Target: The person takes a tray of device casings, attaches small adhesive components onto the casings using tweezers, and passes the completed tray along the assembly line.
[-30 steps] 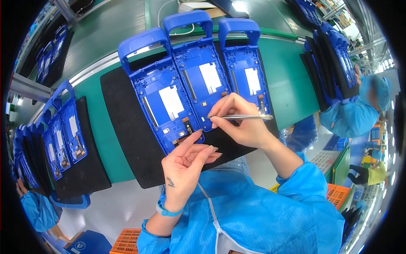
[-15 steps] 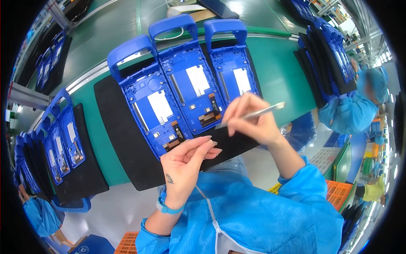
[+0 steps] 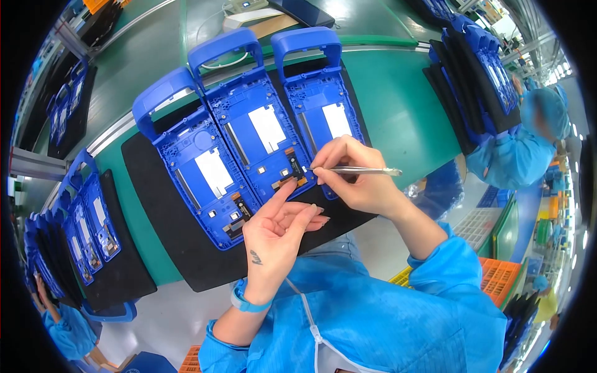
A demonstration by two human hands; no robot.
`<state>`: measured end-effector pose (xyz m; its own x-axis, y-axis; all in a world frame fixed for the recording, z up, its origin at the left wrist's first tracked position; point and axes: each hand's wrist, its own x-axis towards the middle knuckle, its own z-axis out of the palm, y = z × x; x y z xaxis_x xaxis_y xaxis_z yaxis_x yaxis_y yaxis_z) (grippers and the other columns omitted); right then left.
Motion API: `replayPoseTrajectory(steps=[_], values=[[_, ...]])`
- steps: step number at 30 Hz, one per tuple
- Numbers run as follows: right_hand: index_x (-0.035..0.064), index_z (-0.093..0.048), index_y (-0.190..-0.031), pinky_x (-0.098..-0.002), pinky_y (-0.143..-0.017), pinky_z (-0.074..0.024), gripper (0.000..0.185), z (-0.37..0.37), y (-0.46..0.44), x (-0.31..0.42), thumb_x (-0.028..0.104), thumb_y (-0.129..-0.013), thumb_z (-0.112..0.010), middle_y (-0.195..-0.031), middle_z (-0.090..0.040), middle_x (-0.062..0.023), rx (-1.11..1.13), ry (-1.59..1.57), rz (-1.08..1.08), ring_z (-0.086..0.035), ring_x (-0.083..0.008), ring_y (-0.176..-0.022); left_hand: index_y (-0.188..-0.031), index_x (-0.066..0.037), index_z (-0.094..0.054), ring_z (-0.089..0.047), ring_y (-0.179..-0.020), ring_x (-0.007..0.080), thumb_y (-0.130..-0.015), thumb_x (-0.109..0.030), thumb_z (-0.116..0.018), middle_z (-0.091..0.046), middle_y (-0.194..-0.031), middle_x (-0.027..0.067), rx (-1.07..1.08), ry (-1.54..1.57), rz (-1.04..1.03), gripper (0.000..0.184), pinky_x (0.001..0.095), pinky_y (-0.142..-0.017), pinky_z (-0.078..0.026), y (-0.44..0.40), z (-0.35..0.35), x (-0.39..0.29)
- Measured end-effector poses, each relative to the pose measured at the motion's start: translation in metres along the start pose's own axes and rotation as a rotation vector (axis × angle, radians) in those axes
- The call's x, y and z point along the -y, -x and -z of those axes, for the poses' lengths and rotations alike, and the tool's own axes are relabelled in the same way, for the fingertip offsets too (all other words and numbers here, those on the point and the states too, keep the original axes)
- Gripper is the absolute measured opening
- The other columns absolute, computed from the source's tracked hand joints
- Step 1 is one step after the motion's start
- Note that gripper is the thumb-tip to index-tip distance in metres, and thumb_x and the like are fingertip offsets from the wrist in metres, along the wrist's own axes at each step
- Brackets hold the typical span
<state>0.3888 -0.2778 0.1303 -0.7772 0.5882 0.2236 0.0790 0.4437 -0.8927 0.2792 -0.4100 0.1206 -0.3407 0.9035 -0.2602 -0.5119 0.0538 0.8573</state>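
My right hand (image 3: 354,177) pinches metal tweezers (image 3: 367,170), their tip over the lower right of the middle blue plastic housing (image 3: 245,152). A tiny pale piece shows at the tip; whether the tweezers grip it I cannot tell. With its index finger stretched out, my left hand (image 3: 277,233) touches or nearly touches the brown-and-black flex cable (image 3: 293,166) area of that housing. Its other fingers are loosely bent, with nothing visible in them. Another housing (image 3: 202,168) lies to the left, and a third (image 3: 326,102) to the right, partly behind my right hand.
The housings rest on a black mat (image 3: 165,205) on a green bench (image 3: 398,105). More housings on mats stand at left (image 3: 93,217) and right (image 3: 488,68). A dark phone-like device (image 3: 305,11) lies at the back. A co-worker in blue (image 3: 519,155) sits at right.
The mat and housings appear shifted left in view. My right hand has moved left, its tweezers now near the middle housing. My left index finger has stretched out towards the flex cable.
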Motion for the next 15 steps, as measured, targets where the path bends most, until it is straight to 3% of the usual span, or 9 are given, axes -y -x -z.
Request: replayPoseTrajectory(steps=[8,15], values=[[0.0008,-0.046,-0.077,-0.0228,-0.064,-0.0474,0.016,0.0001,0.0002,-0.0015,-0.006,-0.076,-0.060,-0.086,-0.057,-0.0115,-0.047,-0.063,0.005,-0.057,-0.0124,-0.078,-0.122,0.010,-0.038,-0.064,-0.076,0.0228,-0.082,0.004,-0.053,-0.061,-0.085,0.0166,0.000,-0.003,-0.018,0.043,0.0286,-0.069,-0.054,-0.0002,-0.0005,0.0014],[0.0001,-0.045,-0.079,-0.0229,-0.064,-0.0485,0.015,0.0077,-0.0059,-0.0012,-0.006,-0.077,-0.059,-0.086,-0.056,-0.0121,0.067,-0.109,-0.090,-0.058,-0.0114,-0.073,-0.122,0.010,-0.038,-0.064,-0.077,0.0228,-0.083,0.004,-0.054,-0.061,-0.085,0.0160,-0.001,-0.003,-0.017,0.043,0.0284,-0.070,-0.054,-0.0004,0.0008,0.0022]])
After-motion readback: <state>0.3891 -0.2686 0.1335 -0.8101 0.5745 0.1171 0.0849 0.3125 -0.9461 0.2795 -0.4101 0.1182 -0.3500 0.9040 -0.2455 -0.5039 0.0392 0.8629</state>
